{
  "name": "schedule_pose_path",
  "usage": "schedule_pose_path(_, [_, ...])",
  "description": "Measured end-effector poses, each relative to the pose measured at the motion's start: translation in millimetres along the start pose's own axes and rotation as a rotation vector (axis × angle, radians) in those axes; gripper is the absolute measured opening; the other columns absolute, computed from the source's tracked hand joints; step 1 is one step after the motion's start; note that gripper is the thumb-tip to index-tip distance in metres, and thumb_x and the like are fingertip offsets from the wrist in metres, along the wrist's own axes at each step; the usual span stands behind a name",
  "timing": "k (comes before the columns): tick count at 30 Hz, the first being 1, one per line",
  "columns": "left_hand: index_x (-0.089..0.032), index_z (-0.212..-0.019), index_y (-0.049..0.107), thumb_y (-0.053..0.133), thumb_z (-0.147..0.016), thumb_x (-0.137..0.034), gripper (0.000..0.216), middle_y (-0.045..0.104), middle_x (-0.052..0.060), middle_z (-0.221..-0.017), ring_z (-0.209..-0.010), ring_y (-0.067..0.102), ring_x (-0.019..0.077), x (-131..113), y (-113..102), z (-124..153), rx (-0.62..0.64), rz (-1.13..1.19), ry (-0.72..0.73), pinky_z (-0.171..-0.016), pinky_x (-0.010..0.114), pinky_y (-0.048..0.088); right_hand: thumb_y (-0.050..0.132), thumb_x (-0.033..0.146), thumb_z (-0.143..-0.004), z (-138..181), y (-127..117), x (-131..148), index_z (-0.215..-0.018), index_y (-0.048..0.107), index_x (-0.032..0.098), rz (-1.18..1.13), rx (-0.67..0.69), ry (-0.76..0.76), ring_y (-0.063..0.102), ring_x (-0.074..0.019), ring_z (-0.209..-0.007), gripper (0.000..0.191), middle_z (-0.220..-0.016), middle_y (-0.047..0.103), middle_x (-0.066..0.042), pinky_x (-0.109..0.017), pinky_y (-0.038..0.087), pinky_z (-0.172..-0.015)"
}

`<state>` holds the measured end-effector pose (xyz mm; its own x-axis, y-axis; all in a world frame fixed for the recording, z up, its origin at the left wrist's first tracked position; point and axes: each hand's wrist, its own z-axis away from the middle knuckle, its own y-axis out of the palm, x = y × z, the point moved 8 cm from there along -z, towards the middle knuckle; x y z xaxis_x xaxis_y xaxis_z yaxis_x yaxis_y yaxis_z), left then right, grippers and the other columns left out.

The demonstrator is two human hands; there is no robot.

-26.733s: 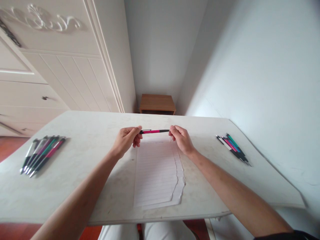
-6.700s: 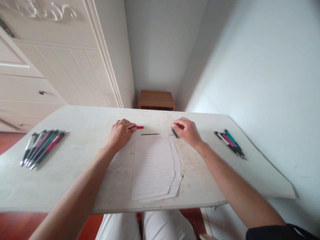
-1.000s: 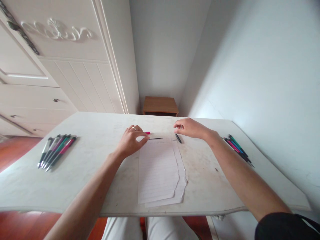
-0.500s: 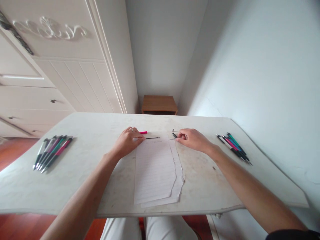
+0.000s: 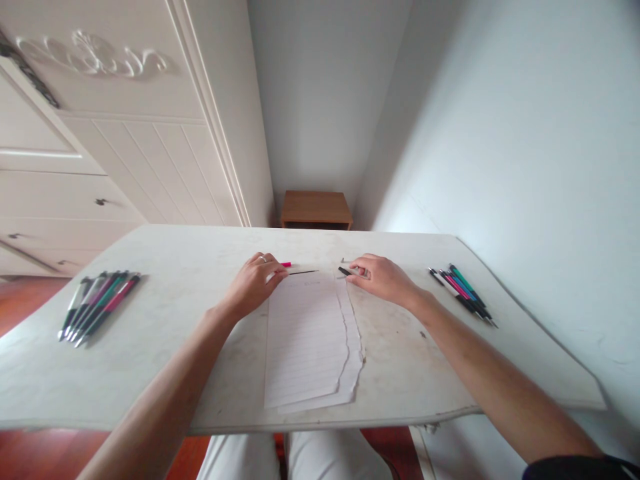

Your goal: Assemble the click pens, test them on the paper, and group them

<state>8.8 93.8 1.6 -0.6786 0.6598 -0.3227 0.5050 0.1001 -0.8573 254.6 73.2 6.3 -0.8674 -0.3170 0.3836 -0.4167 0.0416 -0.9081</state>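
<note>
My left hand [image 5: 256, 283] rests over the top left corner of lined paper [image 5: 307, 340], its thumb and fingers pinched on a thin dark pen refill [image 5: 304, 272] that points right. Just beyond those fingertips lies a pink pen barrel piece [image 5: 285, 264], partly hidden by the hand. To the right, my right hand [image 5: 381, 277] is closed on a short pen part [image 5: 345, 271] with a black end, the rest of which its fingers cover. A tiny dark piece [image 5: 343, 260], too small to name, lies beyond that part.
Several pens [image 5: 100, 307] with coloured barrels lie bunched at the left of the white table [image 5: 200, 373]. Another group of thinner pens [image 5: 463, 293] lies at the right. A brown wooden stand [image 5: 317, 207] is past the far edge, between a white cabinet [image 5: 150, 167] and the wall.
My right hand has turned the pen part so that its black end shows more and points left. The left hand keeps its pinch on the refill. The view has shifted slightly.
</note>
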Motion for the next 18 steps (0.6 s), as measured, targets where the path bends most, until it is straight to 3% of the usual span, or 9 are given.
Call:
schedule_pose_path(7, [-0.019,-0.09,0.068,0.047,-0.097,-0.033,0.027,0.07,0.006,-0.089,-0.088,0.058,0.0222,-4.1,-2.2,-0.9,-0.011,0.068,-0.029,-0.083,0.036,0.046,0.063,0.022,-0.09,2.3,8.0,16.2,-0.104,0.075,0.022,0.002,-0.03,-0.232,0.063,-0.0154,-0.08,0.019,-0.095,0.062,-0.006,-0.026,0.048,-0.073])
schedule_pose_path(13, [-0.018,-0.091,0.068,0.048,-0.097,-0.033,0.026,0.07,0.006,-0.09,-0.09,0.058,0.0222,-7.7,1.9,-1.2,0.001,0.094,-0.005,-0.083,0.036,0.046,0.058,0.023,-0.094,-0.2,20.9,20.9,-0.098,0.074,0.022,0.083,-0.012,-0.224,0.062,-0.0159,-0.082,0.016,-0.093,0.06,-0.005,-0.026,0.048,-0.072])
schedule_pose_path(18, [-0.018,-0.09,0.067,0.049,-0.097,-0.032,0.024,0.07,0.006,-0.091,-0.09,0.058,0.0218,-12.0,1.1,-2.2,-0.004,0.102,0.012,-0.083,0.036,0.046,0.052,0.02,-0.096,0.6,14.7,25.3,-0.094,0.067,0.019,0.03,-0.086,-0.241,0.062,-0.0167,-0.086,0.015,-0.099,0.06,-0.006,-0.027,0.048,-0.074])
